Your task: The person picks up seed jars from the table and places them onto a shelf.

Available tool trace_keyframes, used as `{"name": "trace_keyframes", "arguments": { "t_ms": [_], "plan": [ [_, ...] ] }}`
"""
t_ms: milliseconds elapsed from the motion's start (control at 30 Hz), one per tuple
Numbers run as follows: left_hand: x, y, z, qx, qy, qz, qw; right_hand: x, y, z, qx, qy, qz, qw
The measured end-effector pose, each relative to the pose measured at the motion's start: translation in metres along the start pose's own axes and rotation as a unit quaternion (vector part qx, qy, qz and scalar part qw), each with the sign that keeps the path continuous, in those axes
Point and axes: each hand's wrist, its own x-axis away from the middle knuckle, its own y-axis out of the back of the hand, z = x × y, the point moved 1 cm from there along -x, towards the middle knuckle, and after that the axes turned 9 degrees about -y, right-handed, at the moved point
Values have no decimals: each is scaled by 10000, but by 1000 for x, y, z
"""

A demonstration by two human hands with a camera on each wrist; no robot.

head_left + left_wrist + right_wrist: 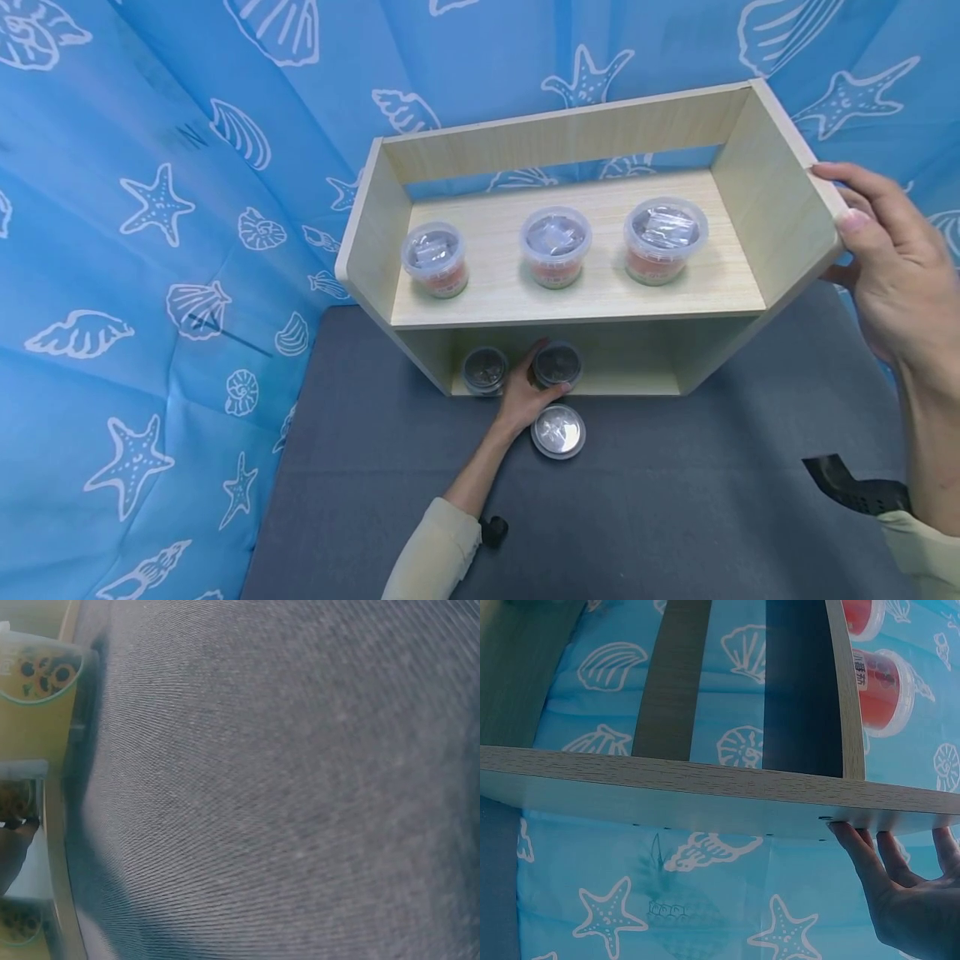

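My left hand [522,400] reaches into the lower level of a pale wooden shelf unit [577,321] and grips a round lidded tub [558,364], thumb at its front and fingers behind. Left of that hand stands another dark-topped tub [484,371]. Just in front of the unit, a tub with a shiny top [558,431] sits on the grey cloth. In the left wrist view the gripped tub [13,799] shows partly, at the left edge. My right hand [892,250] touches the front edge of the right side panel; its fingertips [841,827] meet the panel's outer face.
Three clear-lidded tubs with reddish contents stand on the upper level: left [435,258], middle [556,246] and right [665,240]. A blue curtain [187,250] with shell prints hangs behind and left. Grey cloth [675,500] covers the table. A black curved piece [855,487] sits by the right wrist.
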Motion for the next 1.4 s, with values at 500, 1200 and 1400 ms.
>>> {"name": "trace_keyframes", "arguments": {
  "t_ms": [500,1200,1400],
  "plan": [
    [-1,3,0,-211,-42,227,9995,0,1,1,-23,54,-31,10000],
    [22,3,-14,396,153,103,9990,0,0,0,-35,39,-44,10000],
    [33,7,-17,586,76,144,9981,1,0,1,-38,42,-21,10000]
  ]
}}
